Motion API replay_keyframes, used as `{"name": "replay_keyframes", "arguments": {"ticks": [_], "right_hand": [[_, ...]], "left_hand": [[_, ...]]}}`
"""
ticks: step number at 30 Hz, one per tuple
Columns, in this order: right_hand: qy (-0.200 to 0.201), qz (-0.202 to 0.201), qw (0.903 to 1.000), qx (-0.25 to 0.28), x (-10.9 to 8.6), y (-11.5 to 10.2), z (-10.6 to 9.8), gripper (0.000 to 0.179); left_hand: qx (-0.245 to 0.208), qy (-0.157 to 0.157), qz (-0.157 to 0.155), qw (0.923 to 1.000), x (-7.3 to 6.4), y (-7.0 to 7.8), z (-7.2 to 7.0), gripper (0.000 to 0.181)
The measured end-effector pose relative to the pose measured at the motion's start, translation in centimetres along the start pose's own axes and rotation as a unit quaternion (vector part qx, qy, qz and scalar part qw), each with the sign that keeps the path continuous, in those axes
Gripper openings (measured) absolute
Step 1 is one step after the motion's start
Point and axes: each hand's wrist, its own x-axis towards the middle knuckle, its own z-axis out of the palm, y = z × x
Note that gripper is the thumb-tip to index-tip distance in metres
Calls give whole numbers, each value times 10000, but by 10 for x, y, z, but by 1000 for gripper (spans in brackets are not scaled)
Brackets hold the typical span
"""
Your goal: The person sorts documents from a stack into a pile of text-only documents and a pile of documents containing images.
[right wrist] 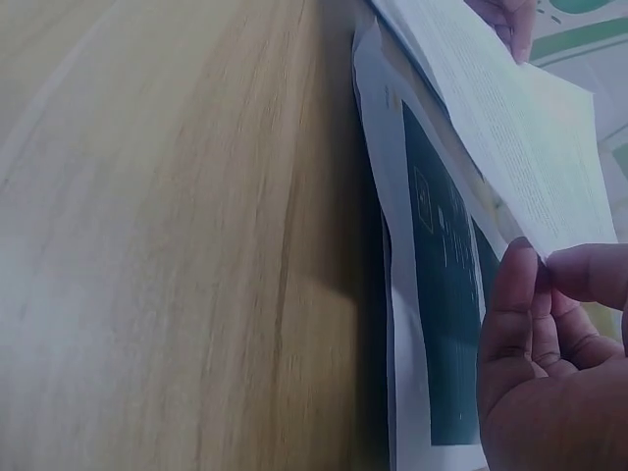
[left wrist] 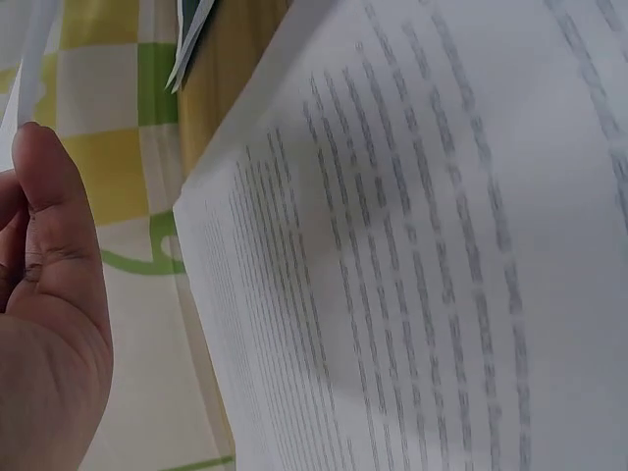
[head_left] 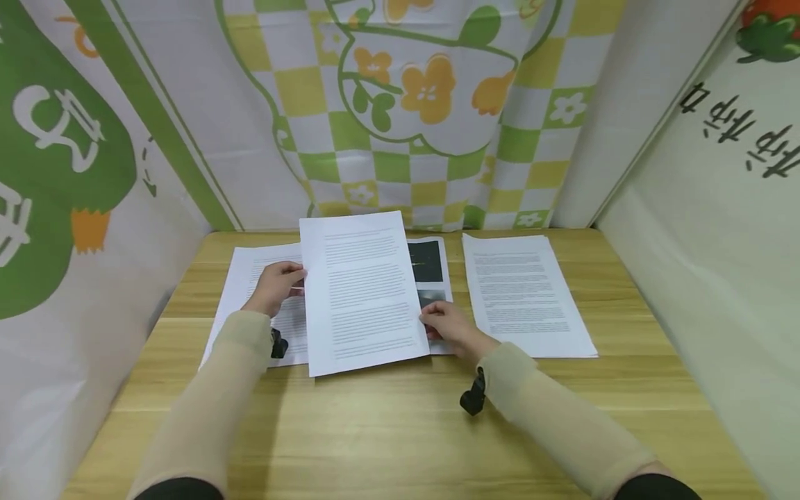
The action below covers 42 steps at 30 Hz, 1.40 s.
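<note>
Both hands hold a printed sheet of paper (head_left: 362,292) raised above the table in the head view. My left hand (head_left: 275,286) pinches its left edge, and my right hand (head_left: 453,325) pinches its right edge lower down. Under the left hand lies a stack of text pages (head_left: 262,258), partly covered by the raised sheet. Beneath the sheet's right side, pages with dark pictures (head_left: 428,260) show; in the right wrist view these picture pages (right wrist: 442,294) lie just below the right hand (right wrist: 559,343). The left wrist view shows the left hand (left wrist: 54,294) beside the text pages (left wrist: 392,255).
Another stack of text pages (head_left: 525,298) lies at the right on the wooden table (head_left: 375,430). A checked, flowered curtain (head_left: 425,160) hangs along the table's back edge. Printed cloth walls (head_left: 706,243) stand on both sides. Each wrist carries a small black device (head_left: 473,394).
</note>
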Motion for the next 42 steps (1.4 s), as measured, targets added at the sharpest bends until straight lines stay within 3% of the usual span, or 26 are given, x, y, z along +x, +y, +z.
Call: {"name": "replay_keyframes", "arguments": {"ticks": [11,17,23,28,35,42], "right_hand": [[49,-166,9998,107,-8,10,-25,16],[108,-197,9997,108,-13,15,-40,21],[14,-201,9997,-127,-18,17,-58,27],[26,-155,9997,-182,-24,18,-80,28],[180,25,9998,-29,-32,28,-105,31],[252,131,9987,425,-41,43,-118,29]], "left_hand": [[-127,-312,-86,9994,7,10,23,27],[-219,-572,125,9980,10,19,37,23],[-359,-677,45,9970,12,24,52,23],[-420,-809,-65,9958,13,30,73,26],[-431,-990,28,9942,12,44,108,25],[-580,-1027,-4,9930,13,47,131,21]]}}
